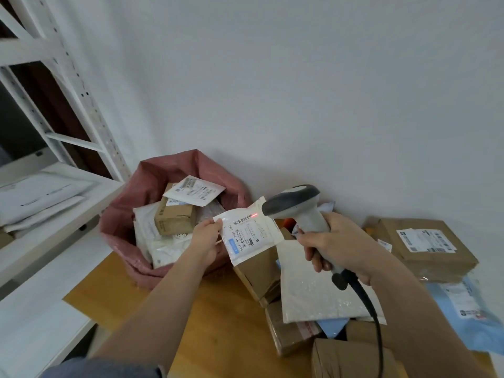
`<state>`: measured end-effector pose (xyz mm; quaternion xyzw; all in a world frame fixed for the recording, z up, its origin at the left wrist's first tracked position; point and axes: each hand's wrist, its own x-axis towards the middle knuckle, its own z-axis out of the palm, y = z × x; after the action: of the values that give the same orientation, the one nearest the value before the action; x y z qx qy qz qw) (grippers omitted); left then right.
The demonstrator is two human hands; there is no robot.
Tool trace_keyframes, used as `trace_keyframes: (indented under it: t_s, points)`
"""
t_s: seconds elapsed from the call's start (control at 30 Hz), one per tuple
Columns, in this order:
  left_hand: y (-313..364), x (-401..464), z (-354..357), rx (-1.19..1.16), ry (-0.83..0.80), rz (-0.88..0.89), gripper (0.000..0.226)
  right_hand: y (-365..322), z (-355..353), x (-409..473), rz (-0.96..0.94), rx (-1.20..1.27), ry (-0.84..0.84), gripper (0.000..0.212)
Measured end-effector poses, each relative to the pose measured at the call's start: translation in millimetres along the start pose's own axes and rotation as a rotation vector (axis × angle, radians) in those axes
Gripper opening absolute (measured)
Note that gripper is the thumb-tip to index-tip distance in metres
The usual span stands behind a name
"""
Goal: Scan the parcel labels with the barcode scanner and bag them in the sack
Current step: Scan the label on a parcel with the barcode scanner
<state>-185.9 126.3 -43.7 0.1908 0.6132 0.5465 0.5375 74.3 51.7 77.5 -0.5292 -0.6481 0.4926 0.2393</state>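
- Boxes (351, 356) and padded envelope (321, 290) piled at 5 o'clock on wooden table (218, 309)
- right hand (341, 246) wrapped round scanner (297, 205), red dot on label
- left hand (207, 238) pinches white parcel (251, 230) by its edge
- pink sack (152, 186) at 11 o'clock, stuffed with parcels, shelf (54, 208) just beside it

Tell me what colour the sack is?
Pink, a dusty rose; the sack shows best in the head view.

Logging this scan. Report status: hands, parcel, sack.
Left hand pinches parcel; right hand grips scanner. Red beam on parcel's barcode. Pink sack open beside it, parcels inside; nothing blocking.
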Motion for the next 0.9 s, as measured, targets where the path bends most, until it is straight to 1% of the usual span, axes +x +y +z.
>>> trace_keyframes:
  t_s: [0.1,0.33,0.4,0.5,0.53,0.7,0.77,0.8,0.87,0.9]
  points:
    - [2.6,7.6,-7.8,0.014,0.006,0.005,0.017,-5.7,4.5,2.2,-0.012,-0.003,0.005,0.012]
    - [13.5,18.6,-16.0,-0.011,0.021,-0.026,0.009,-17.2,14.4,8.0,0.002,0.013,0.044,0.016]
    - [16.7,20.0,-15.9,-0.051,0.038,-0.032,0.013,-19.6,17.4,9.5,0.004,0.044,0.049,0.014]
    - [23.5,20.7,-17.9,-0.197,0.061,-0.026,0.012,-22.8,21.3,13.6,-0.013,0.161,0.093,0.010]
    - [26.2,21.0,-19.1,-0.264,0.074,-0.012,0.015,-23.8,22.0,15.4,-0.020,0.187,0.105,0.010]
    - [43.7,26.5,-32.3,-0.593,0.228,0.121,0.017,-27.2,29.6,25.5,-0.017,0.194,0.096,0.010]
    - [51.1,31.3,-39.9,-0.602,0.226,0.157,0.027,-27.5,35.4,29.6,-0.023,0.184,0.076,0.012]
    - [53.1,33.5,-43.8,-0.572,0.195,0.151,0.030,-27.5,38.3,31.4,-0.026,0.176,0.066,0.013]
    - [53.3,37.3,-50.1,-0.491,0.119,0.101,0.032,-27.0,43.3,34.8,-0.027,0.171,0.054,0.013]
    - [51.5,39.6,-52.5,-0.451,0.097,0.072,0.037,-26.3,45.4,36.3,-0.023,0.169,0.051,0.013]
